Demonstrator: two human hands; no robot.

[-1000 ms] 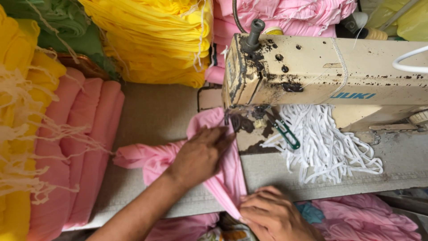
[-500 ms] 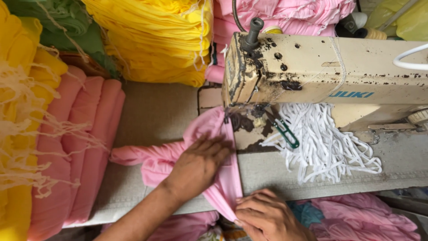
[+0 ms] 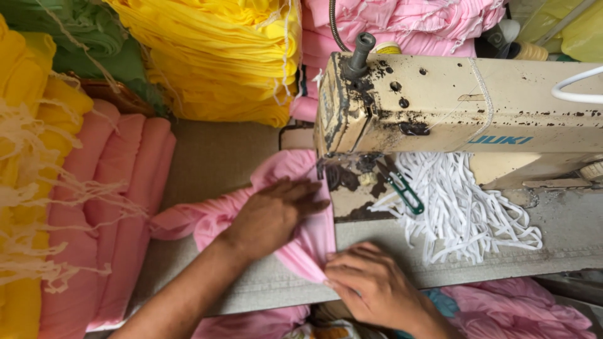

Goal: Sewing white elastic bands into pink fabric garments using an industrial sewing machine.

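Setting: grey sewing table (image 3: 220, 157) seen from above, with stacks of cloth crowding its far and left sides, as I see it on my feed.
Machine: worn cream sewing machine (image 3: 452, 107) with chipped, dark-stained paint sits across the right half of the table; its head end hangs over the pink cloth.
Pink cloth: a piece of pink cloth (image 3: 289, 182) lies on the table in front of the machine head, one end under the head, the rest trailing left and down over the near table edge.
Left hand: my left hand (image 3: 273, 213) lies flat on the pink cloth, fingers stretched and slightly spread, tips pointing toward the machine head.
Right hand: my right hand (image 3: 370, 285) is at the near table edge, fingers curled and pinched on the lower fold of the pink cloth.
White cord: a loose heap of white cord (image 3: 465, 213) lies under the machine arm, right of the hands.
Snips: green-handled thread snips (image 3: 402, 188) rest at the left side of that heap.
Stacks: yellow cloth (image 3: 220, 56) behind, rolled pink cloth (image 3: 107, 213) at left.
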